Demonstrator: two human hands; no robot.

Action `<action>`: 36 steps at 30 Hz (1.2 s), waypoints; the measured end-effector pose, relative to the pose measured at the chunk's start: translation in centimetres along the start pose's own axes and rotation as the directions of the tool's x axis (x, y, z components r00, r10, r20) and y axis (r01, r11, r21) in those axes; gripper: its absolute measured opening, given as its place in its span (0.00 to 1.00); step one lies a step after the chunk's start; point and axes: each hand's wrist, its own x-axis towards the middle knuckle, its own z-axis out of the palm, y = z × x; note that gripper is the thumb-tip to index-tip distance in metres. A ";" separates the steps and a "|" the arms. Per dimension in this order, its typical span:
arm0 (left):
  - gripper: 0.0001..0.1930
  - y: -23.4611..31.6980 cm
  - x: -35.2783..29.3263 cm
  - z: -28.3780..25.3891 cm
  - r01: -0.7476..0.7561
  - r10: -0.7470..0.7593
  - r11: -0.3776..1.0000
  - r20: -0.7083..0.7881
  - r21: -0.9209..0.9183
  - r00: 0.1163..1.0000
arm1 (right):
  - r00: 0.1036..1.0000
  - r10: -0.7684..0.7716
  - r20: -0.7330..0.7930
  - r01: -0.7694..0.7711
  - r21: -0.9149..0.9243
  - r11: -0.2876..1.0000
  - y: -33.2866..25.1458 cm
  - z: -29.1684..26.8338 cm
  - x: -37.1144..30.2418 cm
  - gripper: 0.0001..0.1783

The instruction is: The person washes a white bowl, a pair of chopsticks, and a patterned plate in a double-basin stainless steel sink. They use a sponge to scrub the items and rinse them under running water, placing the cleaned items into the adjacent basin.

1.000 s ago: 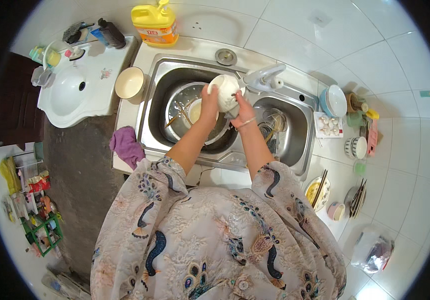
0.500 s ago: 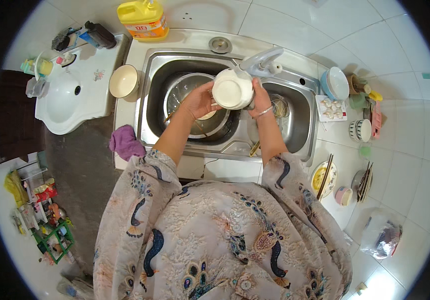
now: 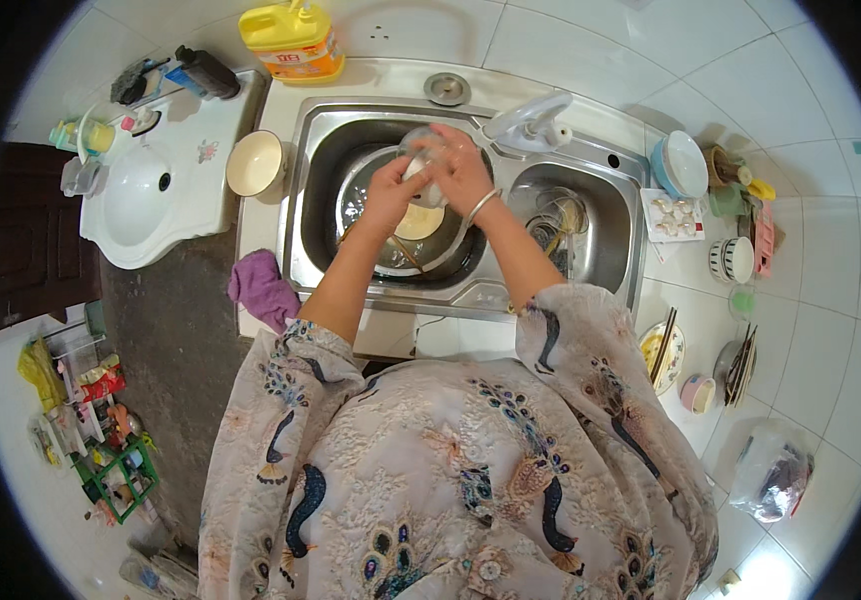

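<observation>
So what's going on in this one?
Someone is busy at a double sink, with the left hand and right hand close together around a pale object too blurred to identify. They are over a metal basin in the left compartment, where a cream bowl sits. A second cream bowl stands on the counter left of the sink, above a purple cloth in the view.

Yellow jug: large white characters on its orange label, beyond the fingers and to their left.
Sink rim: small marks, nearer the wearer than the fingers, too small to read.
</observation>
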 end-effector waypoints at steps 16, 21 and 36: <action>0.11 -1.4 -1.1 3.3 0.020 -0.025 0.956 -0.011 -0.291 1.000 | 0.621 0.622 0.476 -0.733 0.635 0.245 5.4 -3.6 0.3 0.20; 0.11 -0.2 0.0 3.6 -0.009 0.007 0.981 -0.008 -0.192 1.000 | 0.875 0.469 0.121 -0.475 0.406 0.780 5.2 -3.2 -0.6 0.17; 0.10 -0.3 -0.2 0.9 0.067 -0.043 0.981 0.132 -0.184 0.990 | 0.999 -0.042 0.028 0.040 0.059 0.997 -0.8 -3.1 -0.5 0.12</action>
